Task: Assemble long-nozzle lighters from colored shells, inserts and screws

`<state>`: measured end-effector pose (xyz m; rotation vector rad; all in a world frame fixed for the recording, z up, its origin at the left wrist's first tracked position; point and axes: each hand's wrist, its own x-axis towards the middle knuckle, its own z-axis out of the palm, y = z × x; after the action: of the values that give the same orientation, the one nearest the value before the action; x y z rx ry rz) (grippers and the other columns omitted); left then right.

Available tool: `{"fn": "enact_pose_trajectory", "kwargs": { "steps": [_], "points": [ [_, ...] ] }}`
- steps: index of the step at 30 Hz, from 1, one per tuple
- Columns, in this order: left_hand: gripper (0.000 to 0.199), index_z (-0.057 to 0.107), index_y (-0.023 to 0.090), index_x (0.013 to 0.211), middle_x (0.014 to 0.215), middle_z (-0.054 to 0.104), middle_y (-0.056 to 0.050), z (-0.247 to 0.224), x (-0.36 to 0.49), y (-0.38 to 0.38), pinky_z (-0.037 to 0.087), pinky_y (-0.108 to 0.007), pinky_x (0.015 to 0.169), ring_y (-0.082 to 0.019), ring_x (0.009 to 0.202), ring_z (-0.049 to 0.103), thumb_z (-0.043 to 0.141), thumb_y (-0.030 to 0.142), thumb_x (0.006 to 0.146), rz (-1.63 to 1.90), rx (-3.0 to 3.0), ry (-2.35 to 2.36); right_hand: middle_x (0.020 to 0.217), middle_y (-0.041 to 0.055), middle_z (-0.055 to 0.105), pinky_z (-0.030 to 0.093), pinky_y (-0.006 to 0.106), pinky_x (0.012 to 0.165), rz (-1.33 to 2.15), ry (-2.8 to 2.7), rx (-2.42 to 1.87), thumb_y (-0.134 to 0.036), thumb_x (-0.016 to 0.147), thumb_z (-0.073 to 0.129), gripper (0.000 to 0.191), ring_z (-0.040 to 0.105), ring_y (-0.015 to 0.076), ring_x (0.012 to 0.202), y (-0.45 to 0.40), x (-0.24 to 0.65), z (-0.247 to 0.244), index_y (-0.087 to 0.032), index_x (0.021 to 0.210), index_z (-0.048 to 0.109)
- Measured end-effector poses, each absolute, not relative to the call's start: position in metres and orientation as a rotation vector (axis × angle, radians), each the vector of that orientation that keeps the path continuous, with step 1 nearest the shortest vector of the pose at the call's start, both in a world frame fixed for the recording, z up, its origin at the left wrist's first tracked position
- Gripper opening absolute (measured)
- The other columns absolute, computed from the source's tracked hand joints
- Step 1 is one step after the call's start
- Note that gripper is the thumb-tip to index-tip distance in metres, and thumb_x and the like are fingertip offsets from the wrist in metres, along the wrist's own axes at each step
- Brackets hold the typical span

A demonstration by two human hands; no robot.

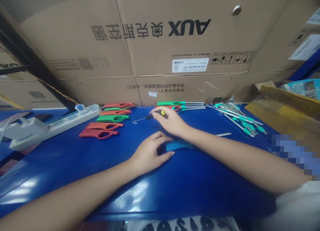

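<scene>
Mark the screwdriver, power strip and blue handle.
Screwdriver [163,113]: head view, yellow end of its grip.
Power strip [60,125]: head view, white top face.
Blue handle [178,145]: head view, bare side beyond the fingertips.

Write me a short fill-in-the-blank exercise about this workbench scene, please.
The screwdriver is held in the person's ____ hand.
The other hand grasps a casing whose colour is ____.
The large Latin letters printed on the cardboard read ____.
The white power strip lies on the ____ side of the picture.

Missing words: right; blue; AUX; left.
</scene>
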<state>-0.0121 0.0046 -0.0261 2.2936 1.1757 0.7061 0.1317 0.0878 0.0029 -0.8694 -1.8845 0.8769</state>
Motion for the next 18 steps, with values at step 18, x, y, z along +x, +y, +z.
{"fn": "enact_pose_trajectory", "kwargs": {
  "steps": [18],
  "points": [
    [0.038,0.067,0.022,0.125,0.112,0.066,-0.007,-0.023,-0.013,0.003,0.055,-0.034,0.08,-0.021,0.093,0.064,0.068,0.029,0.088,0.683,2.315,1.158,0.095,0.0019,0.068,0.048,0.03,0.077,0.946,-1.809,-0.922,-0.034,0.095,0.054,0.02,0.058,0.0151,0.078,0.108,0.115,-0.006,-0.019,0.103,0.064]
  ]
}}
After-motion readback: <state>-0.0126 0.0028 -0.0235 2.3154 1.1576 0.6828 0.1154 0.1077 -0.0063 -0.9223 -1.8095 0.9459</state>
